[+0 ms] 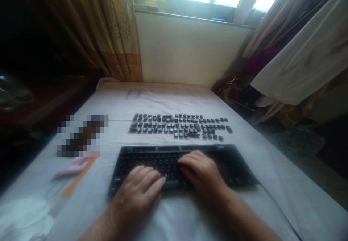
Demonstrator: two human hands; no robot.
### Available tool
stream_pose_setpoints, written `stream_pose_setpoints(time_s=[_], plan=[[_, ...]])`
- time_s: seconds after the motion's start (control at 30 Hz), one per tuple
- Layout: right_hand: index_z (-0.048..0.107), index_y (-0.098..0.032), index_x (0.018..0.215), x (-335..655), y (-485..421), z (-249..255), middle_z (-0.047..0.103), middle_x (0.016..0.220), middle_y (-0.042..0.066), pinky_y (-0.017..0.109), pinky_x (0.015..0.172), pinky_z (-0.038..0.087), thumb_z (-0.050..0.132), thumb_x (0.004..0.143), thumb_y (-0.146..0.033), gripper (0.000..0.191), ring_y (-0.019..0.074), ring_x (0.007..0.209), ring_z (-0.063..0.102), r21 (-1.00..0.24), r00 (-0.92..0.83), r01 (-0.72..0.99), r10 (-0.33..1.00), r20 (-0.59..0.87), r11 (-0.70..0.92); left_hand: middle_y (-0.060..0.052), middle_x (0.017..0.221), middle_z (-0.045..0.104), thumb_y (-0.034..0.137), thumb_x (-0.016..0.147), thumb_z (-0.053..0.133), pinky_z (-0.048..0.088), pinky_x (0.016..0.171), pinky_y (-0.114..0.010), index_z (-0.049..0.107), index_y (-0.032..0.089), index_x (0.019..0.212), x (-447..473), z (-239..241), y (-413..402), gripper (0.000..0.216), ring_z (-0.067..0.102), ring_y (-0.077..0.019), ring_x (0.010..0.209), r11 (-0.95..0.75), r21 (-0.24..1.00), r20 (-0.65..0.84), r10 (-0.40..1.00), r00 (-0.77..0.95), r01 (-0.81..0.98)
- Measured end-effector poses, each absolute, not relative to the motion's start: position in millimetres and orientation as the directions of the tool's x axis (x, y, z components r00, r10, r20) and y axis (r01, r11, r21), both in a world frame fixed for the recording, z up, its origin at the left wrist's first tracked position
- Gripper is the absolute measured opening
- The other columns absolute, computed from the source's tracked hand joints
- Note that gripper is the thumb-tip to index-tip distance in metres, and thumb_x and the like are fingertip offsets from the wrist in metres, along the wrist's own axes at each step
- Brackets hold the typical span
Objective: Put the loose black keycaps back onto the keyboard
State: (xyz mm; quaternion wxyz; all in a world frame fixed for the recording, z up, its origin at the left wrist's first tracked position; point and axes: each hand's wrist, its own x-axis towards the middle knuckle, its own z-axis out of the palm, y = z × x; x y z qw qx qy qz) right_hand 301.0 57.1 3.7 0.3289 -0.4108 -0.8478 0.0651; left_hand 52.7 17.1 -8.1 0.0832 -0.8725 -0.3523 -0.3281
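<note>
"Where's the keyboard?"

"Right in front of the person, face up on the pale sheet, with its cable trailing off the right end toward the near edge."

"And those small dark bits beyond it?"

"Loose keycaps, set out in rough rows just past the keyboard's far edge."

"What's the left hand up to?"

"It lies over the left part of the keyboard, fingers together and bent. I can't tell whether its grip is closed on anything; the underside is hidden."

"And the right hand?"

"Over the middle, fingers curled down onto the keys. That grip is hidden from me too, so I can't say if it's pinching something."

"Anything off to the left?"

"An orange strip beside a pinkish cloth, both well apart from the keycaps."
</note>
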Motion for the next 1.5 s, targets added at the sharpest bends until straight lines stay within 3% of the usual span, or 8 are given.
stream_pose_setpoints(time_s=[0.2, 0.4, 1.13, 1.5], plan=[[0.064, -0.021, 0.093, 295, 45, 11, 0.074, 0.083, 0.004, 0.030, 0.068, 0.054, 0.066, 0.081, -0.012, 0.015, 0.0195, 0.077, 0.067, -0.514, -0.357, 0.637, 0.811, 0.464, 0.574, -0.002, 0.108, 0.070, 0.026, 0.101, 0.047, 0.038, 0.108, -0.037, 0.070, 0.026, 0.110, 53, -12, 15, 0.025, 0.061, -0.0186, 0.107, -0.726, 0.105, 0.624, 0.580, 0.523, 0.680], [0.067, -0.022, 0.084, 287, 42, 5, 0.075, 0.082, 0.001, 0.030, 0.072, 0.052, 0.070, 0.083, -0.014, 0.009, 0.0175, 0.076, 0.067, -0.568, -0.441, 0.534, 0.779, 0.445, 0.626, -0.002, 0.109, 0.071, 0.027, 0.101, 0.047, 0.038, 0.110, -0.038, 0.070, 0.028, 0.114, 55, -12, 13, 0.026, 0.061, -0.0186, 0.109, -0.725, 0.114, 0.595, 0.597, 0.538, 0.679], [0.071, -0.021, 0.089, 285, 45, 4, 0.078, 0.086, 0.003, 0.030, 0.073, 0.054, 0.061, 0.092, -0.016, 0.012, 0.0160, 0.076, 0.069, -0.554, -0.493, 0.467, 0.723, 0.484, 0.689, -0.002, 0.111, 0.070, 0.027, 0.101, 0.048, 0.034, 0.111, -0.037, 0.069, 0.027, 0.118, 61, -8, 15, 0.027, 0.059, -0.0186, 0.110, -0.739, 0.110, 0.549, 0.603, 0.579, 0.665], [0.075, -0.022, 0.091, 291, 43, 5, 0.074, 0.085, 0.006, 0.031, 0.069, 0.052, 0.060, 0.092, -0.018, 0.015, 0.0174, 0.076, 0.064, -0.470, -0.478, 0.568, 0.736, 0.479, 0.675, -0.002, 0.112, 0.070, 0.027, 0.101, 0.049, 0.032, 0.113, -0.038, 0.070, 0.026, 0.118, 61, -9, 15, 0.027, 0.059, -0.0185, 0.111, -0.737, 0.096, 0.542, 0.602, 0.586, 0.669]])
